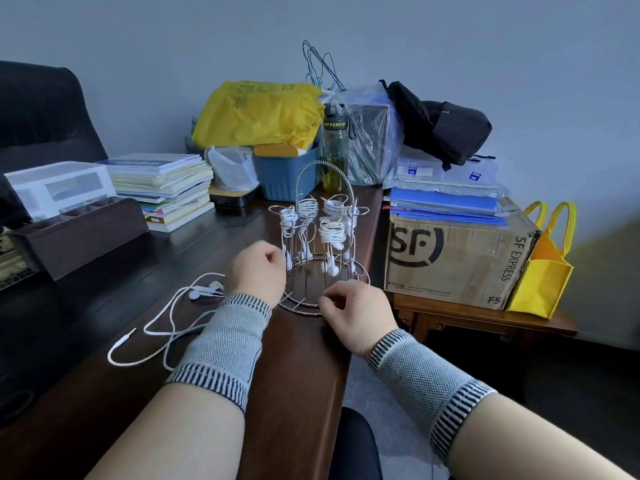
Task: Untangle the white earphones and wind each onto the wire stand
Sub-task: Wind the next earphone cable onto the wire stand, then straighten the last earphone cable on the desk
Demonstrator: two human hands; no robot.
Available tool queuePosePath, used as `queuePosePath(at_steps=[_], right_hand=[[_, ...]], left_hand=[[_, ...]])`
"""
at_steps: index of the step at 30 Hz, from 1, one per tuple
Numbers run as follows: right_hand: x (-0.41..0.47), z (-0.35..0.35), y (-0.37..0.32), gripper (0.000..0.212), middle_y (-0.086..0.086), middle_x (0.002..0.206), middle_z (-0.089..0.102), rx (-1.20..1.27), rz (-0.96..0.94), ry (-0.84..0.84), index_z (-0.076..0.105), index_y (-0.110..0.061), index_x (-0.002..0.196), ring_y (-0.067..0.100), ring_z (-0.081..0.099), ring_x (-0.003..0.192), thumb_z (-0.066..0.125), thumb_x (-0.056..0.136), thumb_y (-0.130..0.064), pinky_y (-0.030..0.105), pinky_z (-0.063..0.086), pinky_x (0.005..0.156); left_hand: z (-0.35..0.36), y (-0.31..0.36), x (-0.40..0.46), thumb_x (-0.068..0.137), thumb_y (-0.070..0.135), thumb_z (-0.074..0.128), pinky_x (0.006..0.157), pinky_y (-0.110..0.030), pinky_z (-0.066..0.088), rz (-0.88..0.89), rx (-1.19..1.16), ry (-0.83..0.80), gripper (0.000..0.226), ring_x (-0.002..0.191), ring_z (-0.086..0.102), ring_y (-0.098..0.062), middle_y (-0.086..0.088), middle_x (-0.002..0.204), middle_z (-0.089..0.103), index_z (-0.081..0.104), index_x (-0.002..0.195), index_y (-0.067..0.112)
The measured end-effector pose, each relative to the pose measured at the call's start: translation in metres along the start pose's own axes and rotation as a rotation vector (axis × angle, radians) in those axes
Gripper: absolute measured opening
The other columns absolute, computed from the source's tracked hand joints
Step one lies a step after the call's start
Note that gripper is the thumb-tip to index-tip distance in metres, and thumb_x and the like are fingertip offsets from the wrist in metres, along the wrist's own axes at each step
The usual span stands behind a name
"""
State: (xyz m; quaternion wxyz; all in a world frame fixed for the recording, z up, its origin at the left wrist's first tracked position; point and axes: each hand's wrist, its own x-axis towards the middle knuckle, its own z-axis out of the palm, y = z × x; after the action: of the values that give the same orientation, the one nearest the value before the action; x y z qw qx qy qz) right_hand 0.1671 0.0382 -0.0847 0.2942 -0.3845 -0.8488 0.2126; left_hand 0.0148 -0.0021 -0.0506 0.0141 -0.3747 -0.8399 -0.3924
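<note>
We see a dark wooden table (pixel 301 358) with a shiny wire stand (pixel 323 244) sitting near its right edge. The stand has a round base, thin posts and a tall loop handle on top. Several white earphones (pixel 331 231) are already wound into little bundles on its arms, and some earbuds hang down inside it.

One more set, the loose earphones (pixel 166 317), lies flat on the table to the left of the stand. Its cord makes big messy loops, its two buds lie side by side near the left wrist, and its plug points out to the left.

The left hand (pixel 258 271) is just beside the stand's left side, with its fingers curled in. It may be touching a post, but we cannot tell if it holds anything. The right hand (pixel 356 313) is at the front rim of the stand's base. Its fingers are curled too, and they seem to pinch the rim wire. Both wrists wear grey knit bands.

At the back we see a stack of books (pixel 162 185), a yellow plastic bag (pixel 259 112), a blue bin (pixel 287 174) and a green bottle (pixel 335 147). A cardboard box (pixel 457 265) sits on a low table to the right, with a yellow tote bag (pixel 543 271) beside it.
</note>
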Motion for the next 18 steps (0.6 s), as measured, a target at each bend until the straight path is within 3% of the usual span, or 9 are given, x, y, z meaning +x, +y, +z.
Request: queuePosePath(at_steps=[3,6,12,15,18], right_hand=[[0.009,0.001,0.000,0.028,0.000,0.110,0.066,-0.110,0.006,-0.021,0.071,-0.018,0.108,0.016,0.060,0.104,0.058,0.090,-0.036,0.025,0.045,0.092],[0.023,0.002,0.000,0.031,0.004,0.112,0.065,-0.198,0.063,-0.042,0.068,-0.015,0.111,0.020,0.059,0.106,0.057,0.090,-0.036,0.027,0.047,0.089],[0.037,0.011,0.004,0.031,0.006,0.112,0.059,-0.311,0.068,-0.054,0.064,-0.010,0.108,0.022,0.052,0.111,0.047,0.096,-0.033,0.029,0.043,0.091],[0.047,0.012,0.005,0.024,0.006,0.112,0.057,-0.325,0.110,-0.097,0.064,-0.009,0.107,0.025,0.054,0.111,0.045,0.097,-0.020,0.032,0.046,0.091],[0.053,0.010,0.005,0.021,0.006,0.115,0.056,-0.355,0.115,-0.123,0.062,-0.009,0.107,0.026,0.056,0.108,0.046,0.094,-0.012,0.035,0.050,0.090]], left_hand=[[0.010,-0.007,-0.001,0.098,0.026,0.046,0.073,-0.030,0.046,0.086,0.197,-0.147,0.026,0.095,0.061,-0.026,0.000,0.108,0.070,0.072,0.100,0.027],[0.014,-0.006,-0.004,0.097,0.025,0.045,0.078,-0.030,0.047,0.162,0.322,-0.257,0.028,0.099,0.061,-0.026,-0.001,0.110,0.069,0.073,0.103,0.024],[0.020,-0.008,-0.005,0.094,0.024,0.047,0.082,-0.032,0.051,0.194,0.309,-0.283,0.025,0.100,0.062,-0.024,0.005,0.105,0.071,0.071,0.103,0.027],[0.022,-0.008,-0.007,0.093,0.026,0.048,0.083,-0.033,0.053,0.219,0.292,-0.312,0.024,0.100,0.063,-0.021,0.010,0.101,0.072,0.070,0.101,0.031],[0.024,-0.006,-0.009,0.093,0.029,0.047,0.087,-0.032,0.051,0.257,0.285,-0.330,0.028,0.105,0.063,-0.021,0.010,0.108,0.071,0.067,0.112,0.037]])
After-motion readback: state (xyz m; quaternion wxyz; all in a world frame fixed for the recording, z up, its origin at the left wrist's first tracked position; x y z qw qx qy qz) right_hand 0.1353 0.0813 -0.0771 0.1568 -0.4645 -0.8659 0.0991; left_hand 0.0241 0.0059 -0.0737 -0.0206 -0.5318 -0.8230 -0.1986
